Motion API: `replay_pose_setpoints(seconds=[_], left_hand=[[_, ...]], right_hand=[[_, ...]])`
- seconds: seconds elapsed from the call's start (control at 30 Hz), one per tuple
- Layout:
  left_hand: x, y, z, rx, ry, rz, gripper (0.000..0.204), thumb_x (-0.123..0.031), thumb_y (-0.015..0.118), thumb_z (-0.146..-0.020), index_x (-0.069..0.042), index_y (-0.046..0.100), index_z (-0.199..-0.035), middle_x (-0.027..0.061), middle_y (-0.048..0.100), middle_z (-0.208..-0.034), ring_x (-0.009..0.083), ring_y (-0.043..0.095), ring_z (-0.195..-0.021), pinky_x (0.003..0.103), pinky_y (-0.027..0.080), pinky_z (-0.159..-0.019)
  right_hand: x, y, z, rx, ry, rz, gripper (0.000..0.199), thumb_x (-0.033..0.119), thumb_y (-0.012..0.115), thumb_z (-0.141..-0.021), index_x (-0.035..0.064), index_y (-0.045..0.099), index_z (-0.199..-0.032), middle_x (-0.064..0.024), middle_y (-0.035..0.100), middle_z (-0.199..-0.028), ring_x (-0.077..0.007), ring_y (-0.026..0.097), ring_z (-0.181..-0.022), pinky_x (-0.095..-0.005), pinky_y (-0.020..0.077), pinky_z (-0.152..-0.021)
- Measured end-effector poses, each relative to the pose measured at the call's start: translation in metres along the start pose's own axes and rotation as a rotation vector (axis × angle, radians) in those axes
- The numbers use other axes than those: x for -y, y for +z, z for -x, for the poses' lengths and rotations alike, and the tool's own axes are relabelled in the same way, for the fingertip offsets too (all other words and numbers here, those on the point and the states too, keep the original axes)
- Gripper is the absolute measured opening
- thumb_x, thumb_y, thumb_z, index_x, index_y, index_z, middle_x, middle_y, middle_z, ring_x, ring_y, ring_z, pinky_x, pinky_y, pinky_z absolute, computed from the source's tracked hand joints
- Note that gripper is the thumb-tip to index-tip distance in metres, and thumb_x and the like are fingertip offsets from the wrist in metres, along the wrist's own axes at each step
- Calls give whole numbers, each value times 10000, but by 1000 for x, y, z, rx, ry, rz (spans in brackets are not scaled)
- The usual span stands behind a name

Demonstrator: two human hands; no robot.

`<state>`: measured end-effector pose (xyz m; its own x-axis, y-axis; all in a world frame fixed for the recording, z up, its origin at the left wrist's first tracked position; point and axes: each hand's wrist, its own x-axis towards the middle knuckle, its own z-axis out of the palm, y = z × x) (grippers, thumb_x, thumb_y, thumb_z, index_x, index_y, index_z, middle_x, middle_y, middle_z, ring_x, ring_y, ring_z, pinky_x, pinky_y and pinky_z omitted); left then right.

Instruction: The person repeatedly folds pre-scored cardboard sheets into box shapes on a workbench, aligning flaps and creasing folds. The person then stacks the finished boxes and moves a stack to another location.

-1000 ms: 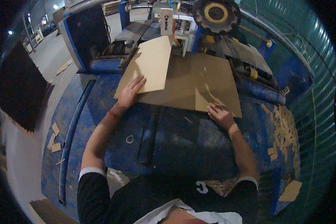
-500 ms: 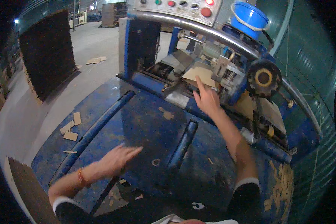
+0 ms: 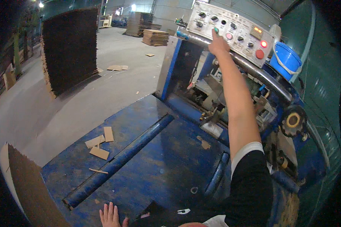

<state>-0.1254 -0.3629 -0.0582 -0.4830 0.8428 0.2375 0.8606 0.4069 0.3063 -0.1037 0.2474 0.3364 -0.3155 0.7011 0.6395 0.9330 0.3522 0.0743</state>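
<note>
My right hand [image 3: 219,46] reaches up to the pale control panel [image 3: 236,47], its index finger stretched out onto the green button [image 3: 216,30] and its other fingers curled. Nothing is held in it. Low in the view, my left hand [image 3: 110,216] rests with fingers spread at the near edge of the blue worktable [image 3: 151,147]; it is empty too. Beneath the panel is the blue machine [image 3: 182,106] with its metal mechanism, partly covered by my right forearm.
Flat cardboard pieces [image 3: 99,153] lie on the table beside a long blue bar [image 3: 129,151]. A shorter bar [image 3: 217,174] is further right. A blue bucket [image 3: 286,58] stands right of the panel. Tall cardboard stacks [image 3: 70,49] stand on the floor at left.
My right hand has gone from a cardboard piece in the machine up to the panel's green button. My left hand has come back to the near table edge. The view has shifted up and left.
</note>
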Motion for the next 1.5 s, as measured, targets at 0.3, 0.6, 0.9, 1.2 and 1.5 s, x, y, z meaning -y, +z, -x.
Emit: replay_pose_setpoints(seconds=[0.3, 0.6, 0.9, 1.2, 1.5], left_hand=[[-5, -4, 0, -20, -28, -8, 557, -259, 624, -784, -83, 434, -1277, 109, 385, -1365, 305, 334, -1273, 507, 266, -1021], [-11, -10, -3, -58, -15, -43, 526, -234, 599, -797, -79, 439, -1273, 121, 378, -1368, 318, 335, -1270, 505, 272, -1020], [-22, -31, -7, 20, -31, -59, 511, -243, 637, -750, -35, 492, -1194, 169, 398, -1329, 343, 351, -1243, 502, 264, -1023], [-8, 3, 10, -187, -80, 127, 453, -263, 604, -811, -106, 475, -1216, 101, 413, -1338, 274, 374, -1247, 470, 277, -1034], [24, -9, 97, -720, -227, 280, 120, -210, 628, -790, -108, 599, -733, 63, 619, -1059, 240, 571, -989, 429, 426, -885]], right_hand=[[-8, 19, -18, -139, 5, 37, 652, 149, 560, -788, 204, 267, -1368, -182, 427, -1215, -370, 520, -1061, -447, 474, -833], [-16, 19, 4, -346, 34, -145, 681, 140, 556, -779, 120, 224, -1373, -178, 414, -1215, -381, 507, -1063, -453, 482, -826], [-55, 42, -17, -363, 42, -97, 717, 195, 600, -755, 71, 260, -1374, -198, 469, -1227, -343, 539, -1041, -440, 489, -814], [-25, 108, -5, -469, -262, -349, 548, 283, 515, -875, 39, 343, -1334, -226, 526, -1170, -346, 533, -1042, -393, 412, -907], [188, 10, 398, 651, -1255, -601, 460, 150, 655, -727, -11, 529, -1139, -204, 536, -1126, -367, 529, -1000, -423, 417, -862]])
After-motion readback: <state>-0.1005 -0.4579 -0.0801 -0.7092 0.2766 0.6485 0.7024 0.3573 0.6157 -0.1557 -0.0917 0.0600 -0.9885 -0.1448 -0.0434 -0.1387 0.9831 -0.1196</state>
